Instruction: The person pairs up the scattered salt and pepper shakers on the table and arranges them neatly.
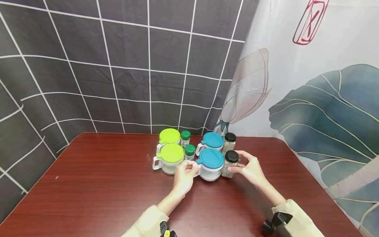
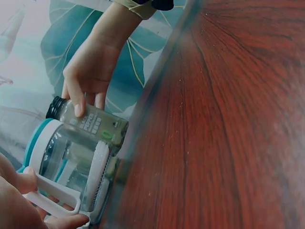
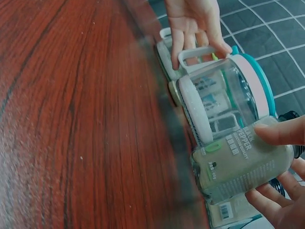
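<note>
My left hand [image 1: 184,176] pinches the white handle [image 2: 56,196] of the front blue-lidded seasoning jar [image 1: 210,163], which stands upright on the table. On that jar's right side stands a black-capped pepper jar [image 1: 229,164], its clear body printed with the word pepper in the right wrist view. My right hand [image 1: 248,166] grips this pepper jar between thumb and fingers, the thumb across its front [image 3: 281,132]. The pepper jar's side sits right against the blue-lidded jar. Left of my left hand is the front green-lidded seasoning jar [image 1: 170,158], its handle pointing left.
Behind stand another green-lidded jar [image 1: 169,136], another blue-lidded jar [image 1: 212,140] and another black-capped jar [image 1: 229,142]. Two green-capped shakers [image 1: 185,139] stand between the green and blue pairs. A dark gridded cloth [image 1: 127,82] hangs behind the reddish table [image 1: 103,184].
</note>
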### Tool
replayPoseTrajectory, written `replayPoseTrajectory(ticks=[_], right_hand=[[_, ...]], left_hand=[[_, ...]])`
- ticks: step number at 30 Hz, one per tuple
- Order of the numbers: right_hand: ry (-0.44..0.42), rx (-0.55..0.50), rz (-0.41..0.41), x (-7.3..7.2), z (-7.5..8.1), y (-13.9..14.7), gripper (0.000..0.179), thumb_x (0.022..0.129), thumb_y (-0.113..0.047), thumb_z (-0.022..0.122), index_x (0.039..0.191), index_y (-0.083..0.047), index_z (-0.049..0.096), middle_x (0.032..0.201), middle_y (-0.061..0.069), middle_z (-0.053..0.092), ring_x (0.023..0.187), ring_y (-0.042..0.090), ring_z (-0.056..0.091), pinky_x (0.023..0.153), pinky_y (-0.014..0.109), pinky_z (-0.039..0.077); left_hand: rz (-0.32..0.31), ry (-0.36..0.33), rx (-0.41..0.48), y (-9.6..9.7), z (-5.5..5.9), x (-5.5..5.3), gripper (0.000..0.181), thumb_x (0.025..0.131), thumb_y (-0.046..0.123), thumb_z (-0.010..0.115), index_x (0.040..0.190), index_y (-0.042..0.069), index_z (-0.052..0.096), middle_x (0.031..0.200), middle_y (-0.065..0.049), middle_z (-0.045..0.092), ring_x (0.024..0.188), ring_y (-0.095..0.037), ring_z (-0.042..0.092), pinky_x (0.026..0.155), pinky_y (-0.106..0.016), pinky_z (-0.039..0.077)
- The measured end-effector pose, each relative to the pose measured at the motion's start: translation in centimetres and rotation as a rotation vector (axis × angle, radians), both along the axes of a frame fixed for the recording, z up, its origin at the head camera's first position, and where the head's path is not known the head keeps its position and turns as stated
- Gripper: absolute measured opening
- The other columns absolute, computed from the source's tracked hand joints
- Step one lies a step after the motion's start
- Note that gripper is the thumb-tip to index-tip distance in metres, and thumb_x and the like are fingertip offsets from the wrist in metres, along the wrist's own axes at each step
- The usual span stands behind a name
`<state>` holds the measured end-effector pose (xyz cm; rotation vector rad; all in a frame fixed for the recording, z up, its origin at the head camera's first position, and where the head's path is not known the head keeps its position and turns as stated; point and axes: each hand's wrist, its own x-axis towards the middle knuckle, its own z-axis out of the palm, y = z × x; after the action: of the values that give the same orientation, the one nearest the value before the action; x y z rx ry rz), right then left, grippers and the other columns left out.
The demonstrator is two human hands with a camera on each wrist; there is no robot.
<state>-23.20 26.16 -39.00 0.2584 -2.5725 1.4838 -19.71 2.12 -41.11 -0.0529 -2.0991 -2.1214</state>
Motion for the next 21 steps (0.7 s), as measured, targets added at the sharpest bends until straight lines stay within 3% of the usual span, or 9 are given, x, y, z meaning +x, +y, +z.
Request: replayPoseTrajectory(ticks=[15,21], right_hand=[[0.003,0.007,-0.028,-0.4,-0.1,1.0,0.055,0.069,-0.005,0.083,0.12,-0.003,0.062,0.102,0.007,0.068,0.086,-0.003,0.061,0.081,0.014,0.052],[0.007,0.041,-0.039,-0.6,-0.1,1.3,0.055,0.07,-0.008,0.083,0.12,-0.004,0.062,0.102,0.008,0.069,0.086,-0.002,0.061,0.084,0.022,0.054]], left_hand=[[0.037,0.026,-0.018,1.7,-0.7,-0.6,0.017,0.085,0.007,0.068,0.097,-0.005,0.064,0.096,-0.02,0.069,0.086,-0.025,0.069,0.072,-0.023,0.054],[0.061,0.035,-0.043,2.0,-0.9,-0.8,0.018,0.085,0.008,0.068,0.098,-0.004,0.064,0.097,-0.019,0.071,0.086,-0.026,0.07,0.072,-0.025,0.055]])
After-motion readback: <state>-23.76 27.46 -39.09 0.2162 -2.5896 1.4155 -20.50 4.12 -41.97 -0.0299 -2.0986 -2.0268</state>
